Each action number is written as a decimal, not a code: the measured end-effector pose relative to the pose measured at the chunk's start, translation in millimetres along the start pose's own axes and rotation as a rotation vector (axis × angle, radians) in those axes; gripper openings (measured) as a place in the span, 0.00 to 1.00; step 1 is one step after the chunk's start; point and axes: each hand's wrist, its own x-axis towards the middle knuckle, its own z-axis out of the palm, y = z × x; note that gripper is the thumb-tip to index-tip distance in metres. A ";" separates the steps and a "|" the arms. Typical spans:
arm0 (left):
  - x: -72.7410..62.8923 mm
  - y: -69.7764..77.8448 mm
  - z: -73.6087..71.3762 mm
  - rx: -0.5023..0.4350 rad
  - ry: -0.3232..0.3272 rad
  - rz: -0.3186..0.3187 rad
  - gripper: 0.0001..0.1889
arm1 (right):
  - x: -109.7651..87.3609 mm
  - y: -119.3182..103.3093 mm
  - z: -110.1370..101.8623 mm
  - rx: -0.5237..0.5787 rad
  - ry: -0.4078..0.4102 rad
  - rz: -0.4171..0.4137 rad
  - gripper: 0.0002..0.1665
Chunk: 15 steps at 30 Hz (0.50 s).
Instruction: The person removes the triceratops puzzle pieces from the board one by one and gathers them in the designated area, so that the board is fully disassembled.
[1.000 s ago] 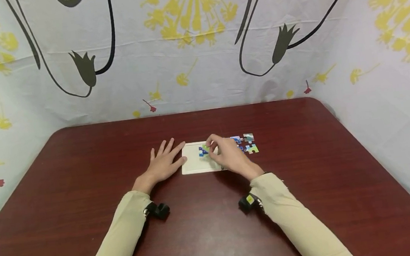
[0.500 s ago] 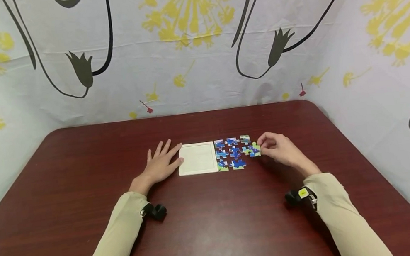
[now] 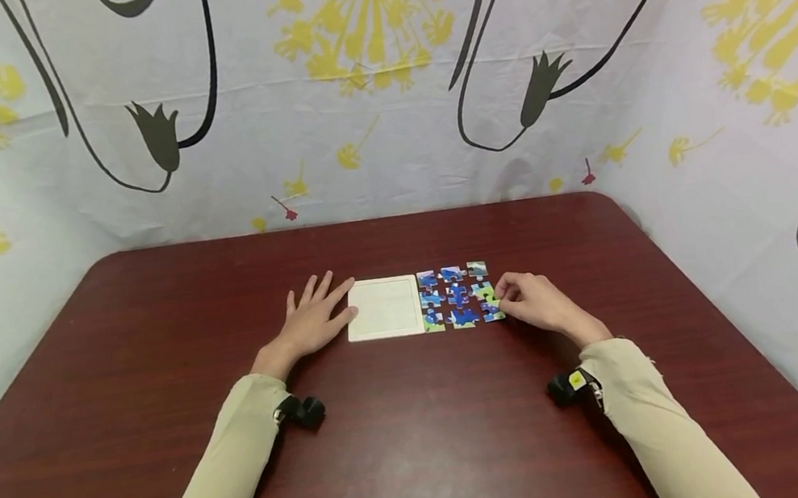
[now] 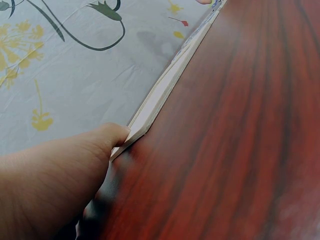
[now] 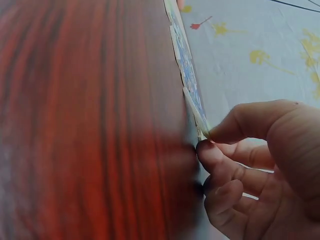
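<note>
My left hand point(image 3: 308, 323) lies with fingers spread at the left edge of a pale puzzle tray point(image 3: 388, 334); its thumb touches the rim, as the left wrist view also shows. The tray has a raised border and a bare inside. My right hand point(image 3: 541, 299) pinches a blue and green jigsaw piece point(image 3: 493, 311) between thumb and finger at the lower right of the other pieces. In the right wrist view this pinched piece point(image 5: 196, 111) tilts slightly, its near edge between the fingertips. Several loose jigsaw pieces point(image 3: 457, 295) lie in rows against the tray's right side.
The dark red wooden table point(image 3: 403, 427) spreads around the tray and pieces. Behind it hangs a white cloth point(image 3: 377, 178) with yellow flowers and dark stems. A small black camera sits on each wrist, the left camera point(image 3: 304, 412) and right camera point(image 3: 565, 387).
My right hand moved from over the tray to the right with the pinched piece, then lowered it to the bottom right of the rows. The left hand stayed at the tray's edge.
</note>
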 end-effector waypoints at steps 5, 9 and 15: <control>-3.9 -2.2 0.7 0.001 0.011 -0.003 0.32 | 2.0 -1.4 4.1 -0.015 -0.024 -0.018 0.05; -6.1 -2.3 2.6 0.005 0.021 -0.006 0.31 | 1.8 -1.2 5.6 -0.013 -0.018 -0.008 0.06; -5.7 -0.5 2.2 0.010 0.026 -0.003 0.32 | -0.5 -0.4 4.3 0.018 -0.025 0.002 0.08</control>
